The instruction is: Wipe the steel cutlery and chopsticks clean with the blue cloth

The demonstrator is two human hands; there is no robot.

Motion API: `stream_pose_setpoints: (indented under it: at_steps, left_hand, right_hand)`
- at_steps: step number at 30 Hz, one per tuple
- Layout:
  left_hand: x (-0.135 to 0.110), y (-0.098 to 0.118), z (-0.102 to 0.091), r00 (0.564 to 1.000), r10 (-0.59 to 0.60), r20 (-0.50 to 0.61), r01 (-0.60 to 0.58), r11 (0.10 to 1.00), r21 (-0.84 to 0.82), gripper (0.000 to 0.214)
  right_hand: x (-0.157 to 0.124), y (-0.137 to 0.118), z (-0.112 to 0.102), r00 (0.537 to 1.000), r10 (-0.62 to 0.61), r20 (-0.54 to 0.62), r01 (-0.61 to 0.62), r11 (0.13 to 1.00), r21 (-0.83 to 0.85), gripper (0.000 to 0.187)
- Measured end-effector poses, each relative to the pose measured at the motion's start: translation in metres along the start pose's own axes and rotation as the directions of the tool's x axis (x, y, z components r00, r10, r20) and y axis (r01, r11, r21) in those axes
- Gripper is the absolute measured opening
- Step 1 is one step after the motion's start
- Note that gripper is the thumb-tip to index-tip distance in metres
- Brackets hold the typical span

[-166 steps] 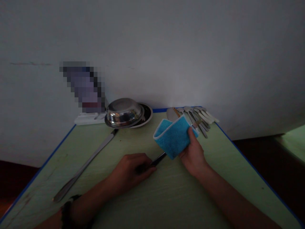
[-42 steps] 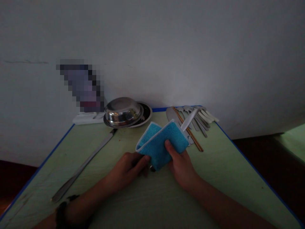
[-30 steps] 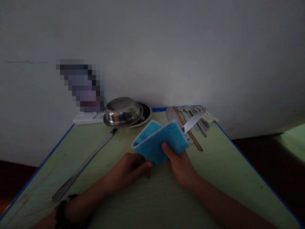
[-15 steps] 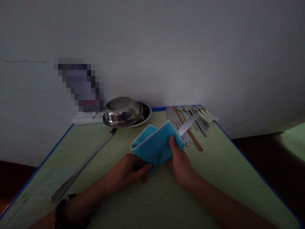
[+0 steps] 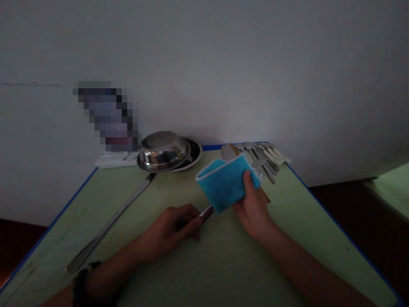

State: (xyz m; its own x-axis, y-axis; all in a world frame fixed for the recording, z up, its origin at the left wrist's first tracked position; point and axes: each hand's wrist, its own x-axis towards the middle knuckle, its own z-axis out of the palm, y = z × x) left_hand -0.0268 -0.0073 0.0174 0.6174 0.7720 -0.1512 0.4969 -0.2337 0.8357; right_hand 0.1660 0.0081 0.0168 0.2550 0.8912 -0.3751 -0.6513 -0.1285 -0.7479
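My left hand (image 5: 179, 225) is closed round the handle end of a metal knife (image 5: 207, 213) above the near part of the table. A folded blue cloth (image 5: 227, 185) with a pale edge wraps the knife's middle, hiding it. My right hand (image 5: 254, 209) grips this cloth, thumb on top. The blade tip pokes out beyond the cloth's right side, near a pair of wooden chopsticks (image 5: 264, 195) lying on the table.
Assorted spoons and other cutlery (image 5: 271, 160) lie at the back right. Overturned metal bowls (image 5: 164, 151) stand by the wall. A long metal utensil (image 5: 110, 224) lies at the left on the pale green table (image 5: 198, 281). A pixelated object (image 5: 110, 115) stands behind.
My right hand and the cloth have slid up and right along the knife towards its tip. Part of the handle now shows beside my left hand, which has barely moved.
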Motion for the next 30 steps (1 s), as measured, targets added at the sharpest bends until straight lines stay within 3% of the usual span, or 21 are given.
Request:
stream_pose_setpoints:
  at_steps: [6, 11, 14, 17, 20, 25, 30]
  left_hand:
    - [0.002, -0.003, 0.002, 0.997, 0.071, -0.031, -0.071, 0.997, 0.026, 0.019]
    - [0.002, -0.007, 0.007, 0.995, 0.063, -0.077, -0.049, 0.984, 0.172, 0.017]
    - [0.002, -0.006, 0.009, 0.993, 0.093, -0.066, -0.074, 0.966, 0.246, 0.009]
    - [0.002, -0.004, 0.008, 0.991, 0.132, -0.023, -0.119, 0.945, 0.306, 0.013]
    - [0.0, -0.002, 0.006, 0.992, 0.124, -0.002, -0.116, 0.937, 0.331, 0.019]
    - [-0.002, -0.003, 0.003, 0.994, 0.108, 0.02, -0.108, 0.931, 0.347, 0.023]
    - [-0.001, -0.001, 0.002, 0.994, 0.105, 0.016, -0.104, 0.941, 0.321, 0.022]
  right_hand:
    - [-0.012, 0.008, 0.002, 0.995, 0.095, 0.034, -0.091, 0.992, -0.091, 0.047]
    - [-0.012, 0.01, -0.002, 0.994, 0.016, 0.108, 0.004, 0.984, -0.178, 0.045]
    - [-0.01, 0.012, -0.004, 0.996, 0.005, 0.085, 0.013, 0.978, -0.207, 0.045]
    - [-0.006, 0.011, -0.002, 0.998, 0.056, 0.002, -0.056, 0.992, -0.111, 0.041]
    - [0.001, 0.003, 0.001, 0.997, 0.045, -0.065, -0.044, 0.999, 0.02, 0.036]
    - [0.011, -0.012, 0.0, 0.996, -0.014, -0.083, 0.029, 0.982, 0.187, 0.028]
    - [0.011, -0.011, -0.002, 0.997, -0.018, -0.071, 0.03, 0.983, 0.18, 0.028]
